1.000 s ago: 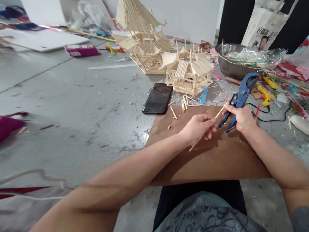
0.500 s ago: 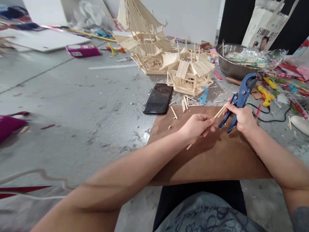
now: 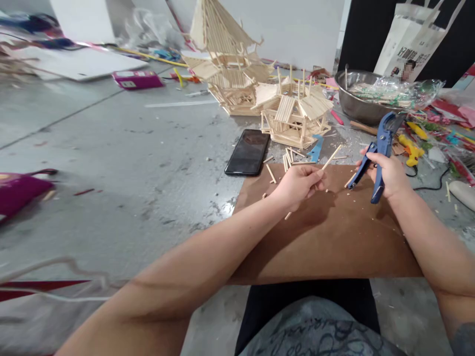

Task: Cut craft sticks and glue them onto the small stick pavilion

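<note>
Between the thumb and fingers of my left hand (image 3: pixel 301 187) is a thin wooden stick (image 3: pixel 332 157), slanting up to the right, its lower end showing below the hand. My right hand (image 3: pixel 389 174) is wrapped around a blue ratchet-type pipe cutter (image 3: pixel 385 143), its curved head upward and its handles spread. Beside the near handle shows a short stick piece (image 3: pixel 349 180); whether my right fingers hold it or it lies on the board I cannot tell. Under both hands is a brown board (image 3: pixel 334 247). Cut stick pieces (image 3: pixel 287 159) lie at its far edge.
A black phone (image 3: pixel 248 152) lies left of the cut pieces. Behind stand a small stick pavilion (image 3: pixel 297 118) and a taller stick tower (image 3: pixel 230 69). At right are a metal bowl (image 3: pixel 356 106) of sticks, a yellow glue gun (image 3: pixel 411 151) and its cable.
My hands have moved apart. The stick in my left hand no longer reaches my right fingers and now points up more steeply. The cutter has shifted right and turned more upright.
</note>
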A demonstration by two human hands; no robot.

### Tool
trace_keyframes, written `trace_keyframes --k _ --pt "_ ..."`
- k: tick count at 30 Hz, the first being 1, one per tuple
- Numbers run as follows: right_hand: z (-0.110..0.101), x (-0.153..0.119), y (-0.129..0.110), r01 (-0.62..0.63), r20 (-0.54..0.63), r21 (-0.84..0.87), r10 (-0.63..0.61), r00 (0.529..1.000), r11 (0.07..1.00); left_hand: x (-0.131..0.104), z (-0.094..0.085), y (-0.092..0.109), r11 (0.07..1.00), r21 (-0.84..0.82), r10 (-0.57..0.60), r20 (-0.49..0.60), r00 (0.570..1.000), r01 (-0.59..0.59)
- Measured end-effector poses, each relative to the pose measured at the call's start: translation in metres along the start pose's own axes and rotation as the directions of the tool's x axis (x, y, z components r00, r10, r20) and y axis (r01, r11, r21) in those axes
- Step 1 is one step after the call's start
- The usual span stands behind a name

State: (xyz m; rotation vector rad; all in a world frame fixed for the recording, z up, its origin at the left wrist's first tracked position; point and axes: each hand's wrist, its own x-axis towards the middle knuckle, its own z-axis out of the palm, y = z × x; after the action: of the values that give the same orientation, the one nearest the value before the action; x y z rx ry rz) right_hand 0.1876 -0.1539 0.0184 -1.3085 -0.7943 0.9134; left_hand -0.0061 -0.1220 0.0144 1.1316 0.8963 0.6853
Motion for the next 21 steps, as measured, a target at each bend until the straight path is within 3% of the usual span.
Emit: trace_keyframes --k 2,4,7,9,12,21 --pt "-0.004 -0.007 -0.008 0.211 0.025 -0.319 -0.214 0.976 0.924 0.002 -0.002 0.001 0.997 -0.011 0.076 -0.025 0.997 -0.076" --pt "-0.005 -0.016 -0.014 0.307 0.101 -0.666 -0.326 0.94 0.68 0.003 -0.005 0.001 0.988 -0.018 0.152 -0.053 0.987 -0.153" --pt "-0.002 -0.024 -0.017 0.37 0.267 -0.865 -0.313 0.911 0.339 0.004 -0.008 0.003 0.961 -0.026 0.271 -0.112 0.956 -0.276" --pt "0.001 -0.026 -0.014 0.41 0.352 -0.885 -0.261 0.899 0.221 0.004 -0.01 0.003 0.937 -0.024 0.341 -0.144 0.929 -0.348" --pt "0.005 -0.027 -0.008 0.475 0.444 -0.867 -0.201 0.873 0.148 0.003 -0.01 0.003 0.922 -0.006 0.382 -0.153 0.912 -0.387" --pt "0.01 -0.034 0.001 0.555 0.539 -0.824 -0.145 0.83 0.113 -0.003 -0.003 0.003 0.934 0.05 0.356 -0.071 0.932 -0.353"
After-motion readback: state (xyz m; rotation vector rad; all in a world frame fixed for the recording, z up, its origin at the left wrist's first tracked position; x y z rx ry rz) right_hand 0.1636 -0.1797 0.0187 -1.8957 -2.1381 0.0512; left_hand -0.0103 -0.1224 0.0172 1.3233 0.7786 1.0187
